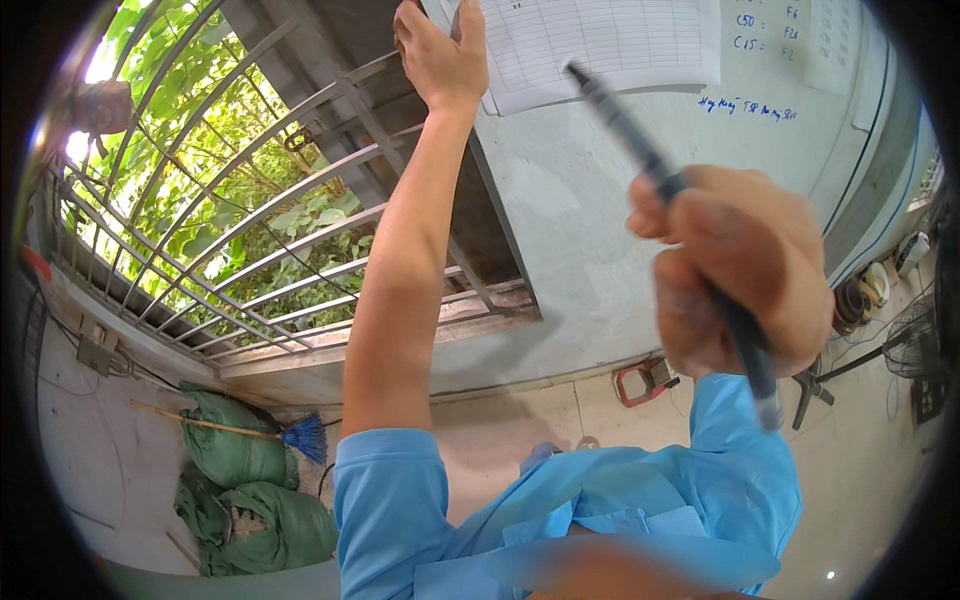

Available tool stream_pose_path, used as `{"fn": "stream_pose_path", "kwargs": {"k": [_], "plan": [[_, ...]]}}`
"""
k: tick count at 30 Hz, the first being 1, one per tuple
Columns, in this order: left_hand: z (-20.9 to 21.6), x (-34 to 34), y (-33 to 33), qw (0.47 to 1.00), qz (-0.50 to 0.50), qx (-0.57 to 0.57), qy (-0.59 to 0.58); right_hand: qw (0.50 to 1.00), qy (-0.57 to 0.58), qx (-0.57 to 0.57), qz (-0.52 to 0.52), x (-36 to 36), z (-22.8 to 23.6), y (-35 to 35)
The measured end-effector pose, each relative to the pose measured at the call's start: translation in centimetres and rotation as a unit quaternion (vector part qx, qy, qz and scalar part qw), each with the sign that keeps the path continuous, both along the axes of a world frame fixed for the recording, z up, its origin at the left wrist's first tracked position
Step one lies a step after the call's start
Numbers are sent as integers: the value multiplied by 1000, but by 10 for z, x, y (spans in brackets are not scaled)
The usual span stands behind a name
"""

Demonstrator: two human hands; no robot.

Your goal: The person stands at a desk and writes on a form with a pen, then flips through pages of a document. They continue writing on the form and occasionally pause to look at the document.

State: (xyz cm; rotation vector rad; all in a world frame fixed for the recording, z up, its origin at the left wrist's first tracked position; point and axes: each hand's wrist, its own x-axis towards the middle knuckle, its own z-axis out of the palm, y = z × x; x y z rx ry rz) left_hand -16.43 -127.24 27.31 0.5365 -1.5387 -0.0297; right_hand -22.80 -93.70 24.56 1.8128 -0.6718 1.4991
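My right hand (750, 265) is closed around a dark pen (632, 135), blurred and close to the camera. The pen's tip points up and left, overlapping the lower part of a white sheet with a printed grid (605, 55) on the pale wall; whether it touches the paper I cannot tell. My left arm reaches up to the sheet's left edge. There my left hand (445, 60) is closed at the paper's border, with a bit of white showing between thumb and fingers. Its fingertips are partly cut off by the top of the view.
A barred window (270, 210) with foliage behind it lies left. Green sacks (245, 450) and a blue-bristled broom (305, 437) are on the floor at lower left. Handwriting marks the wall (590, 230). A red-framed object (640, 383) and a fan (912, 335) stand right.
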Motion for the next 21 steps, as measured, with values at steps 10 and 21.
{"fn": "stream_pose_path", "kwargs": {"k": [10, 21], "plan": [[-2, -1, -6, 998, -14, -52, 11, 989, -32, -94, -106, -15, -3, -31], [-1, -2, -10, 997, -8, -73, 7, 992, -63, -96, -56, -17, -8, -50]]}}
